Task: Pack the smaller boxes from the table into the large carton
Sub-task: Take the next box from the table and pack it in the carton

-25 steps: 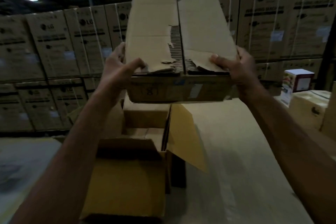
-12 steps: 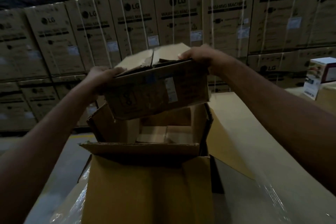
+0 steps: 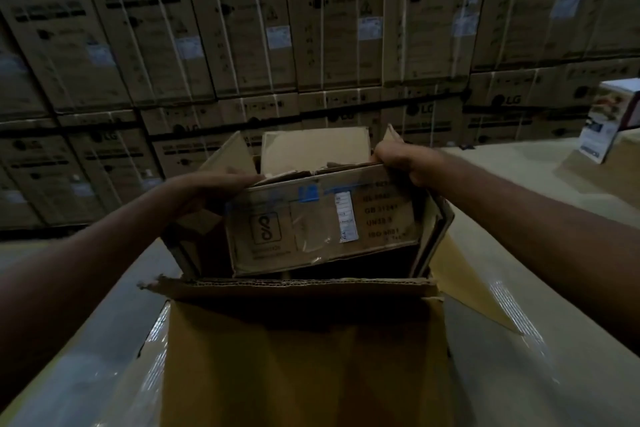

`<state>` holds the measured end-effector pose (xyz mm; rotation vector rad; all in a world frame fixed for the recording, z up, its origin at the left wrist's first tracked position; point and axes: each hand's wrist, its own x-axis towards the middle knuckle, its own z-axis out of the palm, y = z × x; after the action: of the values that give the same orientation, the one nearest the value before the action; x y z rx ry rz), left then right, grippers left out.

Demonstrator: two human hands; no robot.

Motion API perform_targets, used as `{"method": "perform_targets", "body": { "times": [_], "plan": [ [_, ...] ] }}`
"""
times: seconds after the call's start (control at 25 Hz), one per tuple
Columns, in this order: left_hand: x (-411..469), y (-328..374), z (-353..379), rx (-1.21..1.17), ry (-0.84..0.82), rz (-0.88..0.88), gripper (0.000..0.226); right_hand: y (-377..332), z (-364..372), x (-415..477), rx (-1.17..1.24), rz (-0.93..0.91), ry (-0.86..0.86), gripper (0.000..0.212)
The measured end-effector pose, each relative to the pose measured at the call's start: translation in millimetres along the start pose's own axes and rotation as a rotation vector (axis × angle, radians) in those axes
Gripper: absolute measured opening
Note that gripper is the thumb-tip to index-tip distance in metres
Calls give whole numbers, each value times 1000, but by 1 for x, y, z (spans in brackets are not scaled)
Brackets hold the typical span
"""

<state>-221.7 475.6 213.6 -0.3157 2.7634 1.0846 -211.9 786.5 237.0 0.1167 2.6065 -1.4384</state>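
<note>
Cardboard stock, one packing station, dim warehouse light.

1. Small box [image 3: 322, 222]: brown, with a printed panel and a white label facing the viewer and torn top flaps. It sits in the mouth of the large carton, slightly tilted, with its lower edge about level with the near rim. It looks not yet seated.

2. Large carton [image 3: 294, 288]: open, standing on the counter. The side flaps are raised and the near flap hangs toward the viewer. The interior is dark, so I cannot tell whether other boxes lie inside.

3. Left hand [image 3: 221, 184]: fingers laid over the small box's upper left edge, holding it.

4. Right hand [image 3: 398, 159]: curled tight round the upper right corner, holding it.

5. Counter [image 3: 519, 340]: pale, covered in glossy clear film.

6. White printed box [image 3: 609, 118]: far right on the counter, well apart from the carton.

7. Washing-machine cartons [image 3: 332, 28]: strapped and stacked as a wall behind the station.

Status: one small box is partway in. It has yet to be lowered the rest of the way and released. The white printed box may be waiting its turn, though that is a judgement. The count of boxes packed so far is unknown.
</note>
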Motion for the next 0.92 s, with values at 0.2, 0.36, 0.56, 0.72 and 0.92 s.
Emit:
{"method": "perform_targets", "body": {
  "times": [0.2,0.36,0.56,0.72,0.92],
  "plan": [
    [51,-30,1,46,-101,53,79,17,40,20,55,161,97,13],
    [58,-42,7,-37,-191,7,75,26,62,36,-32,246,77,38],
    [87,-68,30,46,-270,40,84,39,70,51,-288,357,20,58],
    [89,-81,49,225,-347,130,84,67,91,68,-536,373,-85,61],
    [88,-87,91,889,-467,385,67,90,119,77,-765,368,-339,53]
  ]
}}
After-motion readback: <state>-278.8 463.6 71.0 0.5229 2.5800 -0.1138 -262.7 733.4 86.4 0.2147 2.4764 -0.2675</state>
